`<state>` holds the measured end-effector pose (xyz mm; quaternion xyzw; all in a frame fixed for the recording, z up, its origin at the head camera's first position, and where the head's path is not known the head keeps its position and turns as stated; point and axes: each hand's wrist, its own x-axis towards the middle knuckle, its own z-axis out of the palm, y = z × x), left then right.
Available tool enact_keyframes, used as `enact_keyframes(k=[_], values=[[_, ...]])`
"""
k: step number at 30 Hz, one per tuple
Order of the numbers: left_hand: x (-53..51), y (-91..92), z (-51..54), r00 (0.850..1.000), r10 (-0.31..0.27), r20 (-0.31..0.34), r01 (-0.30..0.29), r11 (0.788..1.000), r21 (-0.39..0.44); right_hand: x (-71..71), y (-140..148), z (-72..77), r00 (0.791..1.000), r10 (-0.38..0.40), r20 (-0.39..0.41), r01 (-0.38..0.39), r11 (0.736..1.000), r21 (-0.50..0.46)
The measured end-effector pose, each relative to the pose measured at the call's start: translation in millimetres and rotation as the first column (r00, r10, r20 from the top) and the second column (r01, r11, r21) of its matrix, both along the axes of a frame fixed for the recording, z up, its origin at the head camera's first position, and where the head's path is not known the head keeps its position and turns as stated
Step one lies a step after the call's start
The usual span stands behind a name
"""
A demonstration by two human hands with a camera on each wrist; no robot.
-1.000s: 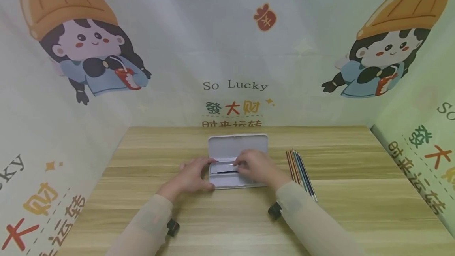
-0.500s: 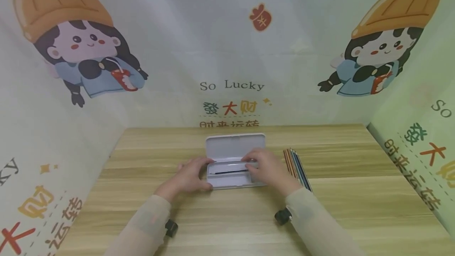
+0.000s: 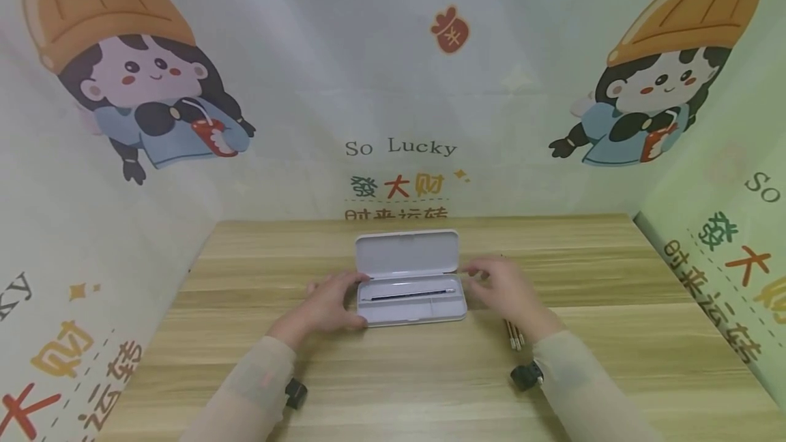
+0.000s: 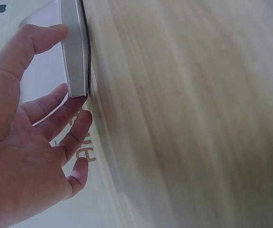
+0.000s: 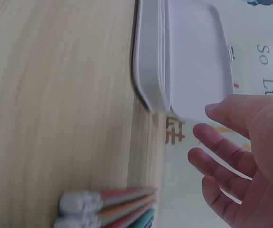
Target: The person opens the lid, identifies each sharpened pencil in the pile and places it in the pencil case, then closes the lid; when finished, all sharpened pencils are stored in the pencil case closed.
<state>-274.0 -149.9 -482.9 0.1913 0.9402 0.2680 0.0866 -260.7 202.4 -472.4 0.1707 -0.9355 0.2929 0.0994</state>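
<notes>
A white pencil case [image 3: 387, 317] stands on the table with its lid [image 3: 406, 253] raised. One dark pencil [image 3: 410, 295] lies lengthwise in its long compartment. My left hand [image 3: 328, 304] grips the case's left end, thumb at the front edge and fingers toward the back, also visible in the left wrist view [image 4: 36, 104]. Just right of the case, my right hand [image 3: 505, 292] hovers with loosely bent fingers and nothing in it. Beneath it lie several pencils [image 3: 514, 336], mostly hidden in the head view; their blurred ends [image 5: 112, 204] show in the right wrist view.
The case and pencils lie on a wood-grain table [image 3: 393, 387]. A pale printed cloth [image 3: 295, 87] hangs behind and at both sides. Each forearm carries a small black camera.
My right hand has let go of the pencil in the case and moved right, over the loose pencils. My left hand keeps its hold on the case. The head view has shifted slightly.
</notes>
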Motion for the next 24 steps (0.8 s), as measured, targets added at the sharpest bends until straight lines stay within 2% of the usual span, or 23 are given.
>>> enact_keyframes(k=[11, 18, 24], values=[[1.0, -0.7, 3.8, 1.000, -0.014, -0.024, 0.013, 1.000, -0.024, 11.8, 31.4, 2.3, 0.994, -0.086, 0.069, 0.078, 0.991, 0.110], [1.6, -1.3, 3.3, 1.000, -0.015, -0.017, 0.015, 1.000, -0.021, 15.1, 51.6, 5.7, 0.984, -0.120, 0.133, 0.104, 0.987, 0.122], [2.0, -0.7, 4.8, 1.000, -0.018, -0.012, 0.018, 1.000, -0.022, 16.6, 64.8, 6.2, 0.980, -0.139, 0.144, 0.120, 0.984, 0.134]])
